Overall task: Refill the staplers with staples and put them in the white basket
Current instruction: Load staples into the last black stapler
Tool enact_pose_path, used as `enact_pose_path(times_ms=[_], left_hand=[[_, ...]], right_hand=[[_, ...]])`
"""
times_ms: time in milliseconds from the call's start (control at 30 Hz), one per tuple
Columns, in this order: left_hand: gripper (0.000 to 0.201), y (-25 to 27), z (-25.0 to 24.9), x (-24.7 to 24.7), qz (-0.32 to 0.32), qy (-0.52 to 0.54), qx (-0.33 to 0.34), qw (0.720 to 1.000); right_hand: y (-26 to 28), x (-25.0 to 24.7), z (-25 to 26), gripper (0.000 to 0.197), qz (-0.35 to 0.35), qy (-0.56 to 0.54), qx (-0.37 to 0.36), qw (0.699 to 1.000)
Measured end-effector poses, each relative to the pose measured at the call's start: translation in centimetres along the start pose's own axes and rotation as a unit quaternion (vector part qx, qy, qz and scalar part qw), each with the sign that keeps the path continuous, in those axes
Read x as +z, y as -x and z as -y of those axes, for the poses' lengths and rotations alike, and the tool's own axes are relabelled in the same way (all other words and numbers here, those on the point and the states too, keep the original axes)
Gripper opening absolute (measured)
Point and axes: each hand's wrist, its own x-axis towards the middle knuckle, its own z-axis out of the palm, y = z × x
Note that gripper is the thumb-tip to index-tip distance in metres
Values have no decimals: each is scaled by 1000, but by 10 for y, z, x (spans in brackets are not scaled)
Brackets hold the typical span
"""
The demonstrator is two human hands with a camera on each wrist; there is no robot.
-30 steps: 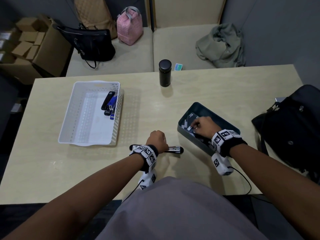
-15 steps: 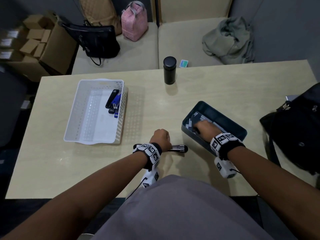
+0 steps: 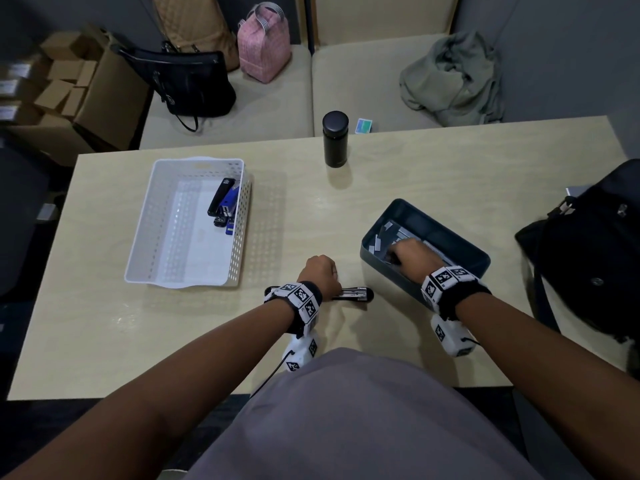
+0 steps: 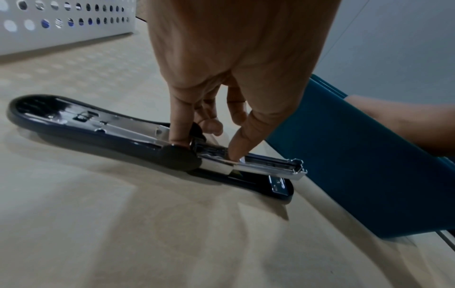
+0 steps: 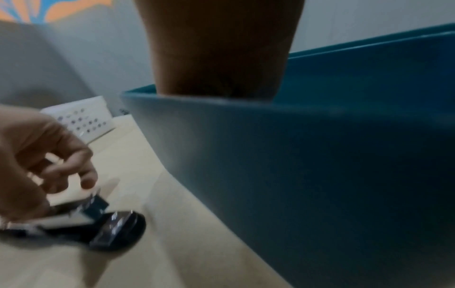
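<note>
On the left of the pale wooden table (image 3: 433, 174) stands the white basket (image 3: 145, 244), a rectangular plastic tray whose walls are pierced with rows of round holes; against its right wall lie a black stapler (image 3: 221, 197) and a blue stapler (image 3: 231, 206), close together. Nearer the table's front edge, the left hand (image 4: 221, 81) bends its fingers down onto an open dark stapler (image 4: 81, 128) lying flat on the table, fingertips pressing at the hinge and on the shiny metal staple channel, with the glossy plastic lid swung fully back. Behind, a smooth black cylindrical flask (image 3: 335, 138) stands upright. To the right sits a dark teal bin (image 3: 460, 242) with plain rounded walls, holding grey staple strips (image 3: 384, 233). The right hand (image 3: 410, 253) reaches down among them with fingers curled; whether it grips anything cannot be told. No writing is legible.
</note>
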Motion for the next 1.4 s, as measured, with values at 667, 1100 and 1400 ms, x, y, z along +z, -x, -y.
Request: enact_pose_path(times_ms=[667,1100,1400], left_hand=[[33,-2,0,2,-15,4,-6,1000],[29,-3,0,2,3,8,-14,1000],[31,-2,3,-1,2,4,-12,1000]], right_hand=[[0,-1,-21,28,-52,11,50,997],[7,-19,-17,13,-143,-147,9,979],[18,-65,53,26,-11,-626,-29,779]])
